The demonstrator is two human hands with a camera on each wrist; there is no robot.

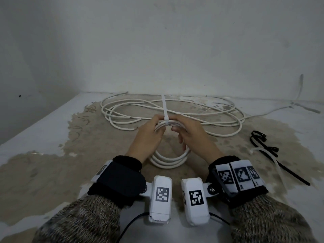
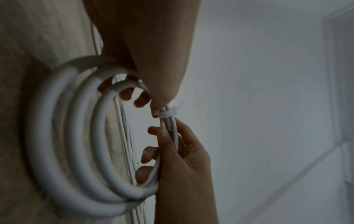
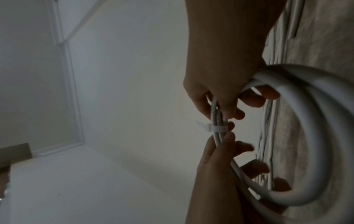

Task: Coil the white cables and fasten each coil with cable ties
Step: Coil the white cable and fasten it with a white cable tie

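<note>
Fastening step: left hand (image 1: 149,132) and right hand (image 1: 189,132) are both gripping the white cable coil (image 1: 169,162) beside its looped white cable tie (image 1: 165,118), whose tail is likely awaiting a final cinching pull.

A coil (image 1: 169,159) stands on edge on the bench (image 1: 43,130) between both hands (left (image 1: 150,133), right (image 1: 190,135)), a tie (image 1: 165,118) around its top. Loose cable (image 1: 175,111) lies behind it; spare ties (image 1: 266,148) lie to the right.

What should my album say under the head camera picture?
Left hand and right hand hold a round white cable coil with a white plastic tie.
</note>
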